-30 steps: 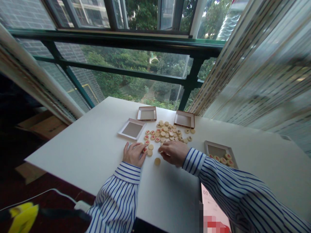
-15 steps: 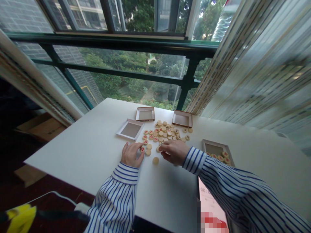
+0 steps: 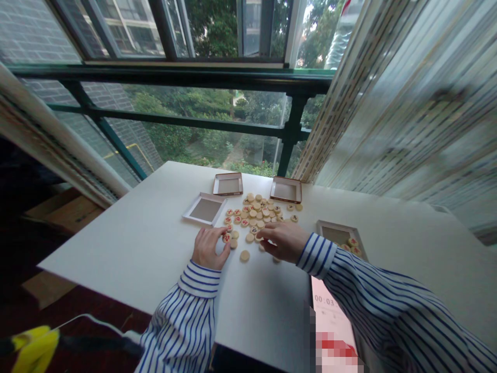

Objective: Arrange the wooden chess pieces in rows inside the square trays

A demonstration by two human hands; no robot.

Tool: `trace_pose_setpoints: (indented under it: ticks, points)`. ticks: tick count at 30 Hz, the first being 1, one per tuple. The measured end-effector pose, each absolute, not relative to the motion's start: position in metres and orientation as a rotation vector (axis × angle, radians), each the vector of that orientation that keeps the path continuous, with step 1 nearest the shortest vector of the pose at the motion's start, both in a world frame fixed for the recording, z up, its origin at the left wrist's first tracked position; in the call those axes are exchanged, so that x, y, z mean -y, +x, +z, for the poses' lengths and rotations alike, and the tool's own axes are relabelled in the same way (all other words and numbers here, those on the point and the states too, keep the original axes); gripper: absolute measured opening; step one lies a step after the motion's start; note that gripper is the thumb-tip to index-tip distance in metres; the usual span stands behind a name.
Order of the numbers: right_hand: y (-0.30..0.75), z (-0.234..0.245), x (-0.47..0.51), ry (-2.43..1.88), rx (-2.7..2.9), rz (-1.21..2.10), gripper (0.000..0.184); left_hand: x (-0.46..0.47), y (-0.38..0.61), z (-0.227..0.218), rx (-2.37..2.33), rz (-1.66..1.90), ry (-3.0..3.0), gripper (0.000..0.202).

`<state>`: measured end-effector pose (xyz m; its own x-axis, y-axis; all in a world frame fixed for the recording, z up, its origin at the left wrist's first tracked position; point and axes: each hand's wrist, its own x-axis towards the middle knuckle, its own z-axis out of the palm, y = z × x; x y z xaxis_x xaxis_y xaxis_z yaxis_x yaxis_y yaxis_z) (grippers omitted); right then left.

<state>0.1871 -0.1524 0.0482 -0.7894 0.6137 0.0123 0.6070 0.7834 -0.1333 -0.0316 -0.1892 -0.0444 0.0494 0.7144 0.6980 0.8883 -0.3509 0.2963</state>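
Note:
On the white table (image 3: pixel 128 235), my left hand (image 3: pixel 208 247) holds a round, red-marked Chinese chess piece (image 3: pixel 227 238) between thumb and forefinger. Two plain-faced pieces (image 3: pixel 233 243) lie just right of that thumb. My right hand (image 3: pixel 285 241) is over the near side of the loose pile (image 3: pixel 265 212), its fingers bent together. A pale piece (image 3: pixel 259 238) shows at its fingertips, which partly cover it. More pieces (image 3: pixel 276 259) peek out beneath that hand. One plain piece (image 3: pixel 244 256) lies alone between the hands. The pile mixes red-marked, dark-marked and plain faces.
Shallow open boxes (image 3: pixel 228 184), (image 3: pixel 286 190) and a white tray (image 3: pixel 204 209) stand behind and left of the pile. At right, another box (image 3: pixel 337 232) holds several red-marked pieces. A phone (image 3: pixel 330 311) with a timer lies below my right forearm. A railing (image 3: pixel 174 75) borders the window.
The view has shifted slightly. My right hand has moved a little to the right over the pieces, uncovering some beneath it. My left hand keeps its red-marked piece.

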Motion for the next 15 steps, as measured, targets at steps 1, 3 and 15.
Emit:
trace_pose_setpoints:
  ticks: [1,3,15]
  points:
    - [0.189,0.048,0.153,-1.004,2.907,0.185,0.023,0.189,-0.03,-0.043,1.634,-1.189,-2.109,0.028]
    - [0.191,0.049,0.154,-1.013,2.894,0.182,0.023,0.19,-0.027,-0.039,1.606,-1.204,-2.116,0.029]
    - [0.211,0.051,0.16,-1.008,2.811,0.169,0.021,0.191,-0.002,-0.031,1.544,-1.282,-2.17,0.029]
